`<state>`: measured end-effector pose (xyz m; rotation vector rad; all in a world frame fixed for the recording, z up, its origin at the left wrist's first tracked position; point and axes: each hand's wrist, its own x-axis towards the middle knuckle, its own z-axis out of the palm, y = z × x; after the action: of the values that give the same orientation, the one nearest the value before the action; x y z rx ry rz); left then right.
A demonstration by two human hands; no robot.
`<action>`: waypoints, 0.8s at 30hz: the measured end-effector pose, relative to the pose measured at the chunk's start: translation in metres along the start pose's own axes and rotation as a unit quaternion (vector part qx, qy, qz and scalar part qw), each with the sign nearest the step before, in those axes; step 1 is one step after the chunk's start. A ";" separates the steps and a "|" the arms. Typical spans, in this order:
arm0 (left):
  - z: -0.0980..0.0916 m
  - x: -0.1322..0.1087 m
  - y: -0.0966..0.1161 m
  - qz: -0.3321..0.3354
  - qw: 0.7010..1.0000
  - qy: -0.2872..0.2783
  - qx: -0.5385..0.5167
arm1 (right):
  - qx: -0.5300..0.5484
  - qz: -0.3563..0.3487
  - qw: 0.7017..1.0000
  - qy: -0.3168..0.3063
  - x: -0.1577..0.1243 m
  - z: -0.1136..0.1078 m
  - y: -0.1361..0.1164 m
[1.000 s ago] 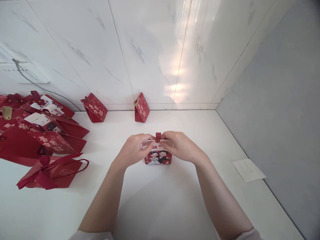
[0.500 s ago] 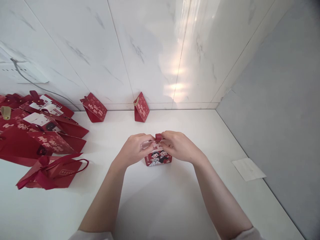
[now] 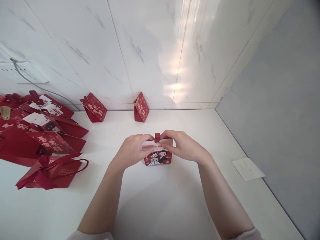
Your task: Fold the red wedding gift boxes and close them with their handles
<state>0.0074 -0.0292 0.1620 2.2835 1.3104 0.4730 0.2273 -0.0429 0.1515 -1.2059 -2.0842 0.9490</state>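
A small red and pink box (image 3: 159, 157) with a cartoon couple on its front stands upright on the white table. From its top edge rises a dark red ribbon loop (image 3: 157, 137). My left hand (image 3: 136, 148) pinches the box's upper left part, thumb in front and fingers behind. On the other side my right hand (image 3: 181, 145) has its thumb on the front and its fingertips at the top edge beside the loop, gripping the upper right part. The fingertips behind the box are hidden.
Two red triangular boxes, one left (image 3: 94, 108) and one nearer the middle (image 3: 142, 108), stand by the tiled wall. Many red gift boxes (image 3: 57, 141) crowd the left, with a ribboned bag (image 3: 60, 173) in front. A white paper (image 3: 248, 168) lies right, beside a grey panel (image 3: 282, 110).
My right hand has shifted slightly right, and its grip has widened, uncovering more of the box's upper right part. The ribbon loop sits slightly further left and higher.
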 end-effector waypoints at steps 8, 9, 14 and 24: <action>0.006 0.001 -0.002 -0.004 0.999 -0.009 -0.039 | -0.041 -0.033 0.998 0.025 0.006 0.012 -0.003; 0.007 0.001 -0.002 -0.005 0.999 -0.010 -0.041 | -0.052 -0.039 0.997 0.029 0.006 0.013 -0.003; 0.008 0.002 -0.003 -0.014 0.999 -0.017 -0.038 | -0.111 -0.087 0.990 0.030 0.008 0.016 -0.002; 0.004 0.000 0.002 -0.019 0.998 -0.024 -0.053 | 0.037 -0.044 0.998 0.026 0.003 0.009 -0.006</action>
<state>0.0112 -0.0310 0.1595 2.1655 1.2717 0.4599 0.2167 -0.0447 0.1510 -1.0816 -2.0262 0.9364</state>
